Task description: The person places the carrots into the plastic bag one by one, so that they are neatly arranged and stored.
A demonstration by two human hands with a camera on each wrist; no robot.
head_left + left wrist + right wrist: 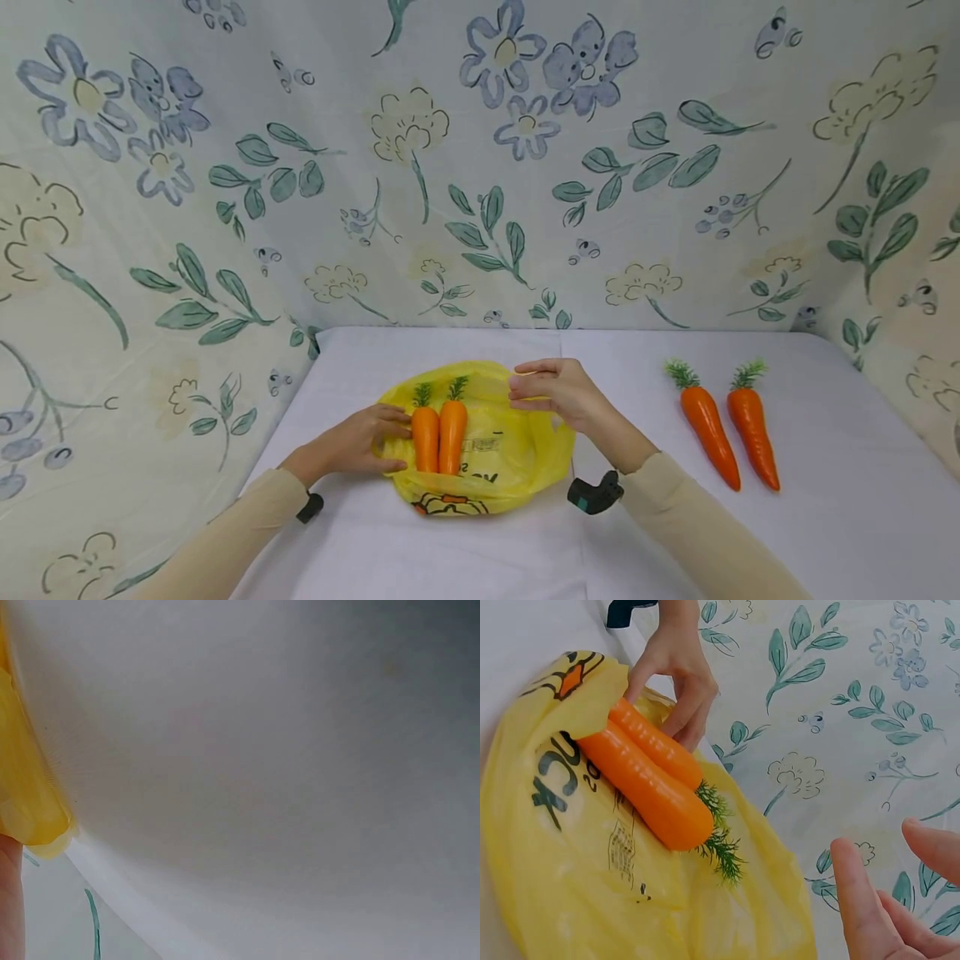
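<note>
altogether four carrots [425, 440], one bag [517, 454]

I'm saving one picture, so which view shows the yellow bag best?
The head view: only there does the yellow bag fit within the frame. The right wrist view, closer, cuts it off below; the left wrist shows only a strip.

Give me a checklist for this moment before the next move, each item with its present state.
1. Yellow bag mouth open: ok, its inside shows from above.
2. Left bagged carrot and right bagged carrot inside the rim: ok, lower ends hidden behind its near edge.
3. Right grip free: ok, it holds nothing.
4. Left grip released: cannot tell, fingers sit close beside the carrots.
5. Left loose carrot and right loose carrot bagged: not ok, both lie on the table.
</note>
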